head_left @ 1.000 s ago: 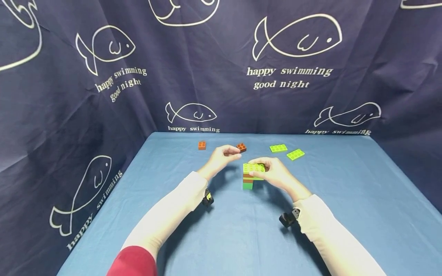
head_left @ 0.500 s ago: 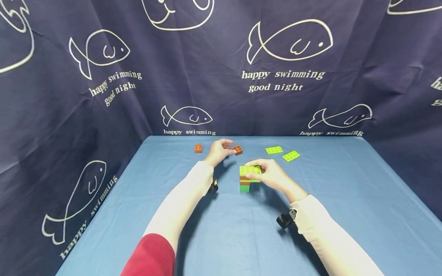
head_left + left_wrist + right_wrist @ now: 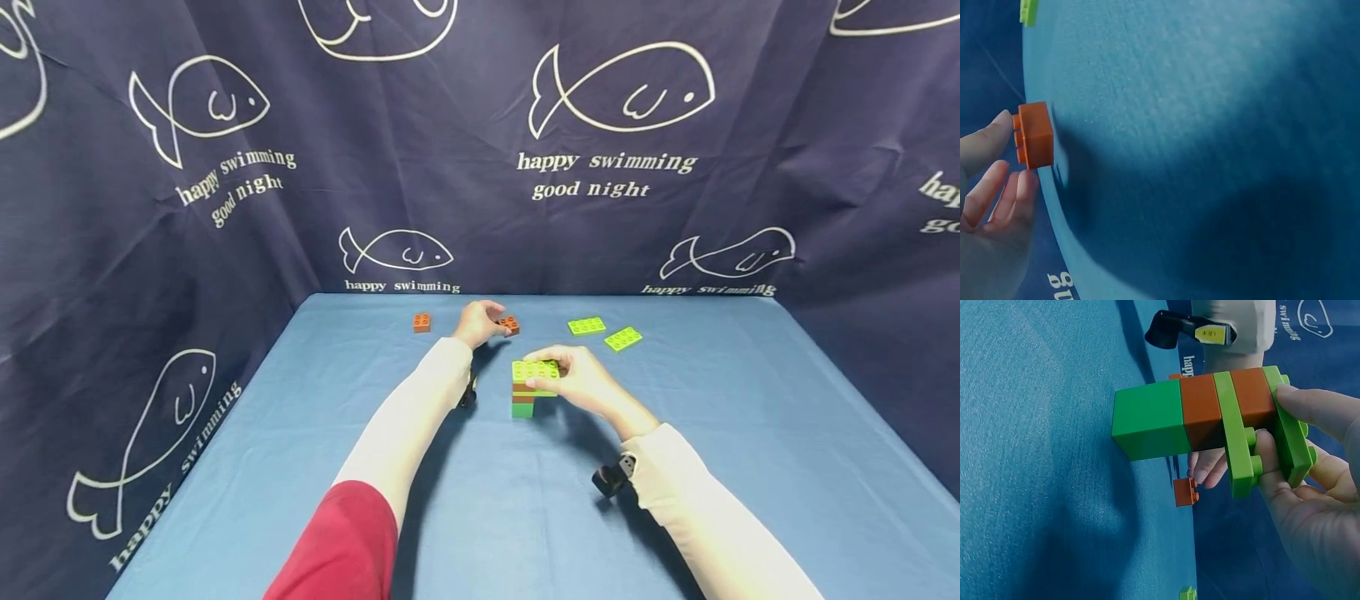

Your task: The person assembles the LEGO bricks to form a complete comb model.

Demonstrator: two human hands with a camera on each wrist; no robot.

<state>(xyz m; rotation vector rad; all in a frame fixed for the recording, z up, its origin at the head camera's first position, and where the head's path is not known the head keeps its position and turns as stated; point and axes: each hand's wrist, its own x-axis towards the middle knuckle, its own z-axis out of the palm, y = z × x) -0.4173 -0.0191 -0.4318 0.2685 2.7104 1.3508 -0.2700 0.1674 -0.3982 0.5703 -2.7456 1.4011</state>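
Note:
My right hand [image 3: 588,383] grips the upper end of a stack of toy building bricks [image 3: 522,409]. In the right wrist view, the stack has a green brick [image 3: 1150,419] at its bottom, then an orange-brown brick, a lime plate, another orange-brown brick and a lime plate on top. The two plates overhang to one side, and a finger sits between them. My left hand [image 3: 477,323] is at an orange-brown brick [image 3: 1038,135] on the table, thumb and fingers spread on either side of its studded top. Nothing shows a firm hold on it.
Another orange brick [image 3: 422,322] lies left of my left hand. Two lime plates [image 3: 587,326] lie at the back, right of centre. The blue-covered table [image 3: 315,400] meets a dark fish-print curtain [image 3: 420,167] behind and at the left.
My left hand has reached forward to the orange-brown brick at the back. My right hand keeps holding the stack at about the same place. The head view has shifted slightly.

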